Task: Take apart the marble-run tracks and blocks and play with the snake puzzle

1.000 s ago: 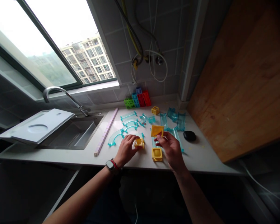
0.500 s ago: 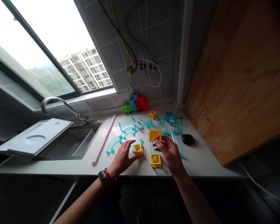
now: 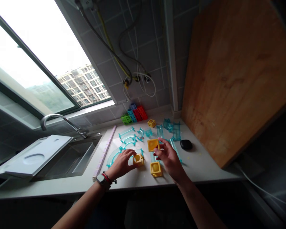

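Observation:
My right hand holds a yellow cube between thumb and fingers, raised over the counter. Below it, a second yellow cube rests near the counter's front edge. A third yellow cube sits to the left, with the thumb and fingertips of my left hand around its left side. Clear teal track pieces, some curved and some straight, lie behind both hands. One more yellow cube is farther back.
Red blocks and green blocks stand by the wall. A black oval object lies right. At left are a pale strip, a sink, a faucet and a white board. A wooden panel rises at right.
The view has shifted, so the counter sits lower in the picture. My left hand has closed in on the left cube. My right hand still holds its cube.

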`<state>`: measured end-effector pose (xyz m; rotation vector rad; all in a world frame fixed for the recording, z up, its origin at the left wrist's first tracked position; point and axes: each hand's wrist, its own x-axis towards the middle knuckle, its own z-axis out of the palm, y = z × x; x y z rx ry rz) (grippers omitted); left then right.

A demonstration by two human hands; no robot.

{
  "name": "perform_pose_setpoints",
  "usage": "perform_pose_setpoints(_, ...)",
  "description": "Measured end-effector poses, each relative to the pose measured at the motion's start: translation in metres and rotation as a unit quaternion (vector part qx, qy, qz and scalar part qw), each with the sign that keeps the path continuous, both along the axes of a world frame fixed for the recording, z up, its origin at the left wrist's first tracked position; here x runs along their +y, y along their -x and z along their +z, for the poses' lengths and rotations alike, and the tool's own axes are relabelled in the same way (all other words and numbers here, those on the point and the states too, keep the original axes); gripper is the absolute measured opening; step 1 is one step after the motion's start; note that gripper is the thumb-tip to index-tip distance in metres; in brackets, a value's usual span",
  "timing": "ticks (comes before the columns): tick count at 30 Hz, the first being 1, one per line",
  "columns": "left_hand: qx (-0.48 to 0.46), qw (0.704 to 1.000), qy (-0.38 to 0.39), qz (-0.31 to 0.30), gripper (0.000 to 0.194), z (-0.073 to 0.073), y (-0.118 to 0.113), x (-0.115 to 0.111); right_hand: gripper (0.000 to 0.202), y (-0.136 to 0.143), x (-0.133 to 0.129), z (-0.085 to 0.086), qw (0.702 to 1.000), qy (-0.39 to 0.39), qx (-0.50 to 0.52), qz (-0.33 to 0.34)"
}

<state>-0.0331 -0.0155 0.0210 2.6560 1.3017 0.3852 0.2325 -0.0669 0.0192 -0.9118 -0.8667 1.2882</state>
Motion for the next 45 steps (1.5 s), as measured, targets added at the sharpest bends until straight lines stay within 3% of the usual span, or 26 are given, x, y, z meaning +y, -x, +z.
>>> perform_pose_setpoints(7, 0.017, 1.0, 0.015, -0.009, 0.049, 0.008, 0.007, 0.004, 0.06, -0.001, 0.004, -0.01, 0.999, -0.009, -0.041, 0.01)
perform_pose_setpoints(10, 0.021, 0.999, 0.02, -0.015, 0.061, 0.011, 0.01, 0.002, 0.059, 0.001, 0.003, -0.011, 0.997, -0.024, -0.072, 0.028)
perform_pose_setpoints(15, 0.03, 0.999, 0.027, -0.008, 0.073, 0.004, 0.006, 0.0, 0.065, 0.005, 0.007, -0.011, 0.996, -0.025, -0.08, 0.012)
perform_pose_setpoints(19, 0.03, 0.999, 0.023, 0.009, 0.061, -0.008, -0.003, -0.002, 0.064, 0.006, 0.006, -0.009, 0.998, -0.025, -0.06, -0.013)
perform_pose_setpoints(23, 0.007, 1.0, 0.022, 0.009, 0.05, -0.009, -0.008, -0.005, 0.061, 0.0, 0.001, -0.007, 0.995, -0.031, -0.091, -0.007)
perform_pose_setpoints(37, -0.135, 0.991, -0.006, 0.019, 0.053, 0.026, 0.007, -0.017, 0.06, 0.005, -0.003, -0.005, 0.99, -0.037, -0.139, -0.002)
perform_pose_setpoints(45, -0.121, 0.992, 0.007, -0.033, 0.043, 0.067, 0.005, -0.039, 0.055, 0.006, 0.003, -0.017, 0.985, -0.063, -0.162, -0.023)
